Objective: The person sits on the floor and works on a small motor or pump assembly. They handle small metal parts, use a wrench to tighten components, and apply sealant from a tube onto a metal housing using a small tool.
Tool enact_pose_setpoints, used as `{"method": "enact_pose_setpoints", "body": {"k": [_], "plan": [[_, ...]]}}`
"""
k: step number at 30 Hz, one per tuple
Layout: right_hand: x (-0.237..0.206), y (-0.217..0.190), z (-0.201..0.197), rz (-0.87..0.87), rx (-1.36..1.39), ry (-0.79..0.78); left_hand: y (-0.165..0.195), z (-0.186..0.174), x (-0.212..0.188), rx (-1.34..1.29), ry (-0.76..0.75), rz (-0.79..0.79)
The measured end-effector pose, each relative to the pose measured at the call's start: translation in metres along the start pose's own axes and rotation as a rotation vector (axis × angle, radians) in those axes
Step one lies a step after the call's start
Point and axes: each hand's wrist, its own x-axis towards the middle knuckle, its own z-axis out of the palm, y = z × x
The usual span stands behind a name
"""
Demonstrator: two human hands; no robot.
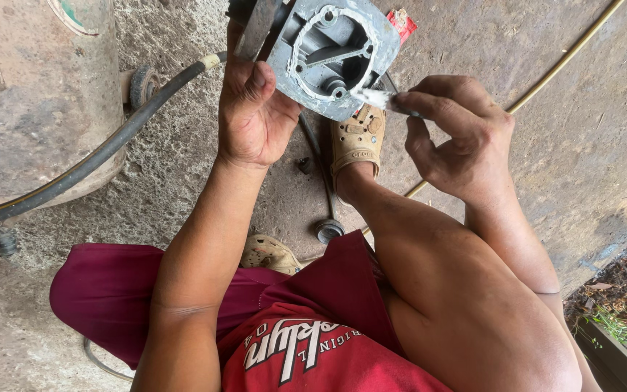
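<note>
My left hand grips a grey cast-metal housing by its left edge and holds it up near the top of the view. The housing has a round opening with a crossbar inside and bolt holes around its rim. My right hand pinches a thin stick tipped with a white wad, and the wad touches the housing's lower right edge. My bare knees, red shorts and tan clogs lie below the hands.
A large dusty metal tank on small wheels stands at the left, with a black hose running from it. A yellow hose crosses the concrete floor at the upper right. A small round metal part lies by my foot. A red packet is behind the housing.
</note>
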Motion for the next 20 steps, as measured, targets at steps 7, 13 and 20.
{"method": "enact_pose_setpoints", "body": {"k": [7,13,20], "plan": [[0.006,-0.002,0.004,-0.023,0.014,0.011,0.003,0.001,0.002,0.007,-0.002,0.000],[0.004,-0.003,0.005,-0.022,0.021,0.002,0.004,-0.001,-0.001,-0.007,0.009,-0.008],[-0.102,-0.018,-0.027,-0.007,-0.002,0.014,0.033,0.003,0.020,0.003,-0.003,-0.006]]}}
